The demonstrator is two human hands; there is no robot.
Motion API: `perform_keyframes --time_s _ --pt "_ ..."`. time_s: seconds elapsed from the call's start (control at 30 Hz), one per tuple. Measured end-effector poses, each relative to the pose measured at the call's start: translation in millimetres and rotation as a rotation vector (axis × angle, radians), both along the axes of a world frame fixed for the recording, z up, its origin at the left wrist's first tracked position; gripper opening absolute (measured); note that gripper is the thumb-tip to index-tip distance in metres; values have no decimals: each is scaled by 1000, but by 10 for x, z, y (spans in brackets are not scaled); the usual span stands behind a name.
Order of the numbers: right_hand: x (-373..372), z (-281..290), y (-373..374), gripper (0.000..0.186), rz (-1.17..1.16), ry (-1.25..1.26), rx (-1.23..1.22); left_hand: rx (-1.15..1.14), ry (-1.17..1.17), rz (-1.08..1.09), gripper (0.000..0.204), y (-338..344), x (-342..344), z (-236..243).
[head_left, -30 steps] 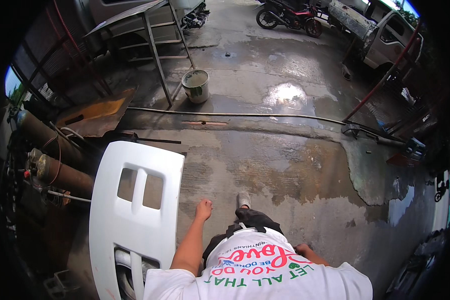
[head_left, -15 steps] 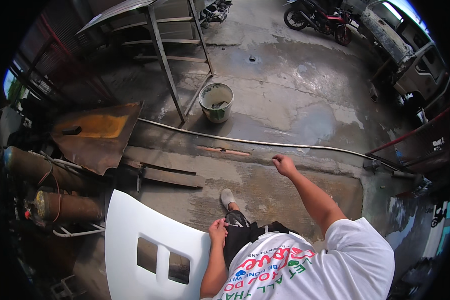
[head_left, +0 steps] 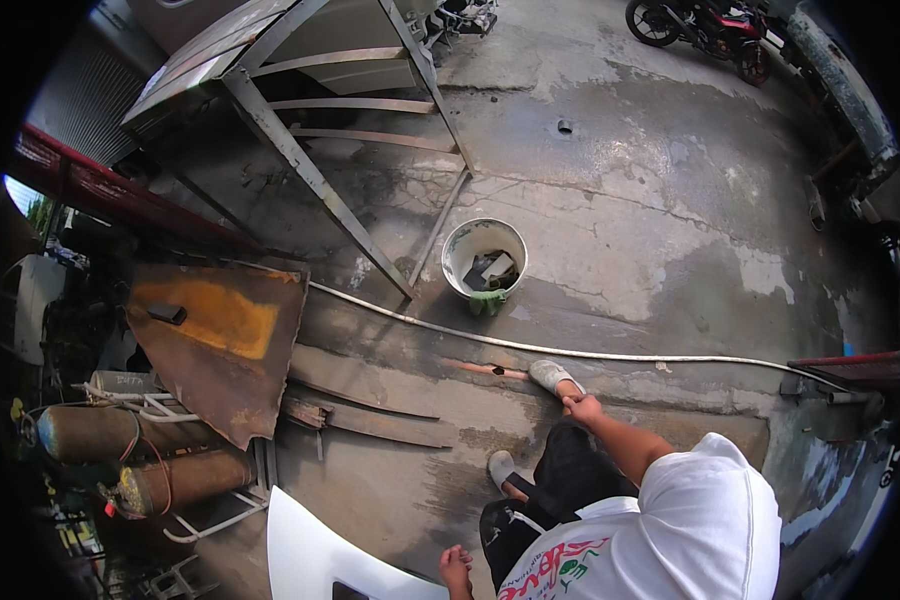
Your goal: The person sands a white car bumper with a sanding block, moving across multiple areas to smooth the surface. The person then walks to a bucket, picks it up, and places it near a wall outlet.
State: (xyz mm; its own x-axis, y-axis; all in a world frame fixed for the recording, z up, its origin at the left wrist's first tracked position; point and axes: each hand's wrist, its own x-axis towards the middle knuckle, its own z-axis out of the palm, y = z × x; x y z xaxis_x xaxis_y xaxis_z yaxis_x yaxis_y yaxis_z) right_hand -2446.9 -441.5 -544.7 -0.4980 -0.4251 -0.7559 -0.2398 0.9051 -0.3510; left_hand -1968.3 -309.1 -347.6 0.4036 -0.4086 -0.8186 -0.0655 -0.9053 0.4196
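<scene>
My left hand [head_left: 457, 565] hangs low beside the white panel [head_left: 315, 540], which has rectangular cut-outs. Its fingers are loosely curled with gaps between them, and no object shows in it. Over my stepping foot in its light clog [head_left: 553, 377] is my right hand [head_left: 582, 408], fingers closed, with nothing visible in them. Ahead stands a white bucket [head_left: 454, 250], apart from both hands. Dark and grey block-like pieces [head_left: 494, 268] lie inside it, and something green [head_left: 485, 302] is on its near side.
A pale hose [head_left: 590, 352] crosses the concrete floor ahead. Left are a metal frame stand [head_left: 310, 170], a rusty sheet [head_left: 235, 370], metal strips [head_left: 380, 430] and gas cylinders [head_left: 185, 480]. A motorcycle [head_left: 705, 35] stands far right.
I have stepped forward, bringing the bucket and hose closer. The white panel has slid down and partly out of view. My right hand is now lower, over my foot.
</scene>
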Motion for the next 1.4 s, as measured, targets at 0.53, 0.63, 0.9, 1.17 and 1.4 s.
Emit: perform_keyframes --time_s 0.53,0.63,0.9,1.17,1.4 --pt "-732 -2236 -4151 53 -775 -702 -298 274 101 238 23 922 -2881 -387" --pt "-538 -1873 -3373 52 -703 -641 -346 248 89 264 21 1192 -3000 -234" --pt "429 237 -738 57 -167 -885 -75 50 12 576 17 2782 -3192 275" --pt "1488 1113 2648 41 253 -1110 592 -64 -170 1301 15 6567 -4432 332" --pt "2300 2225 5792 43 1254 -1221 667 -429 -575 1539 13 8671 -4336 -16"
